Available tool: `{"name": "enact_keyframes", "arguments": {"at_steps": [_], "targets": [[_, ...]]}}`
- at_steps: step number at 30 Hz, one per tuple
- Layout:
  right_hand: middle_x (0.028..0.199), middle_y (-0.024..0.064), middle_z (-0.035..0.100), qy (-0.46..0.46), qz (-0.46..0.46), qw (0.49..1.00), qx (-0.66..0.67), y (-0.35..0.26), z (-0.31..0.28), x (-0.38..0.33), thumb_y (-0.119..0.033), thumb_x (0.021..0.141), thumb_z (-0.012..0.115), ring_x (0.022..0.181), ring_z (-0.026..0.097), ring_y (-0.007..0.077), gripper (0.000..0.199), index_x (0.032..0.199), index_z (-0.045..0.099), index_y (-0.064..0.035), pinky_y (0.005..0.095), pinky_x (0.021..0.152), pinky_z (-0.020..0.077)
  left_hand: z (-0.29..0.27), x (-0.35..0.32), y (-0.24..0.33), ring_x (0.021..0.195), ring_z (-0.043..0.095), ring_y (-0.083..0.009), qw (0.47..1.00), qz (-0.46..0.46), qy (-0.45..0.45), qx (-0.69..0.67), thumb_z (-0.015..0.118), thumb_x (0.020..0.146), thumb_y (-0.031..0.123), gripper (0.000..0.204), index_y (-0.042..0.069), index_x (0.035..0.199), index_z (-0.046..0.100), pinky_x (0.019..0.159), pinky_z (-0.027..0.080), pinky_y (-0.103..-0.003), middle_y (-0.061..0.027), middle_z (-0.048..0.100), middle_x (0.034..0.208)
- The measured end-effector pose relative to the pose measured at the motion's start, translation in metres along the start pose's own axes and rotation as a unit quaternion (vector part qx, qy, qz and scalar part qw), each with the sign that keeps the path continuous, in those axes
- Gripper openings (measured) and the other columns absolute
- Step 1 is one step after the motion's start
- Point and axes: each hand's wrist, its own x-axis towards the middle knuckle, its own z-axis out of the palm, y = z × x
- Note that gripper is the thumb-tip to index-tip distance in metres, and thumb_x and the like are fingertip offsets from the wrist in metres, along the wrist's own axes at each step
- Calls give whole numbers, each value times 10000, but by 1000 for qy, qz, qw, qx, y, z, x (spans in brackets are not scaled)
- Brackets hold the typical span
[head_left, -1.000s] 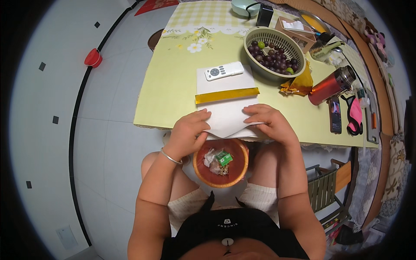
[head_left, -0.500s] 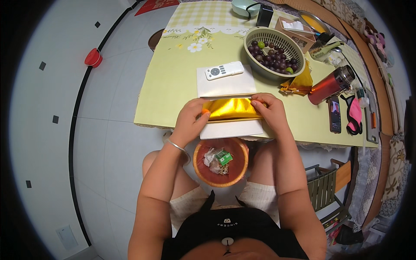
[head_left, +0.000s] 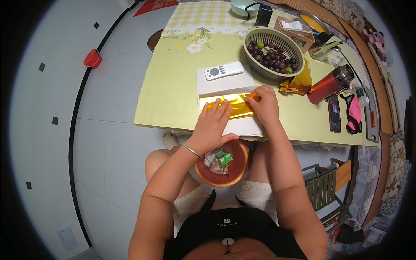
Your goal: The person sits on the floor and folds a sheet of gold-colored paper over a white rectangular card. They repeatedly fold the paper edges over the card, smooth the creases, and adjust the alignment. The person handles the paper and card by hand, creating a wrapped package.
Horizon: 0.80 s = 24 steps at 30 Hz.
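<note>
A shiny gold foil sheet [head_left: 239,107] lies folded into a long strip on white paper or card [head_left: 236,127] by the table's near edge. My left hand [head_left: 212,123] rests flat on the strip's left part, fingers stretched out and thumb spread toward me. At the right end, my right hand [head_left: 266,105] pinches the foil between thumb and fingers. Just beyond, a white remote control [head_left: 223,70] lies on the far part of the white paper.
A colander of dark grapes [head_left: 274,52] stands beyond my right hand, with crumpled gold foil [head_left: 299,82] beside it. Further right are a red thermos [head_left: 331,84], a phone [head_left: 334,113] and a pink-and-black mask [head_left: 353,113]. A waste bin [head_left: 222,178] sits between my knees.
My left hand has let go of the foil's left end and moved right to lie flat on it. My right hand has shifted slightly away from me, still pinching the right end.
</note>
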Motion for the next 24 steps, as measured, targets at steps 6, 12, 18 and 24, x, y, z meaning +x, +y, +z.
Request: {"name": "enact_keyframes", "arguments": {"at_steps": [6, 12, 18, 24], "targets": [[831, 133, 612, 20, 13, 1000, 2, 8, 2, 1, -153, 761, 797, 888, 573, 338, 207, 729, 648, -14, 428, 796, 482, 6, -4, 5, 1476, 287, -412, 999, -15, -16, 36, 619, 829, 681, 953, -34, 1440, 466, 1182, 198, -604, -231, 375, 1557], [827, 142, 605, 36, 4, 999, -22, 3, 5, 1, -144, 764, 790, 879, 571, 354, 213, 712, 632, -10, 436, 793, 480, 7, -4, 7, 1486, 269, -409, 999, -22, -13, 39, 625, 824, 680, 989, -48, 1463, 426, 1190, 169, -610, -231, 351, 1574], [876, 156, 611, 34, 10, 999, -36, 2, 6, 0, -120, 765, 779, 902, 575, 363, 186, 788, 632, -8, 442, 813, 482, 9, -3, 8, 1491, 244, -431, 999, -32, -19, 37, 626, 819, 688, 989, 0, 1496, 406, 1186, 152, -630, -233, 322, 1591], [1335, 233, 570, 74, -114, 980, -142, -24, 3, -14, -53, 773, 693, 1292, 495, 429, 509, 1260, 577, 38, 498, 1094, 384, 7, -3, 14, 1493, 189, -486, 997, -30, -46, 51, 632, 785, 726, 1008, 112, 1544, 381, 1171, 104, -677, -249, 290, 1602]]}}
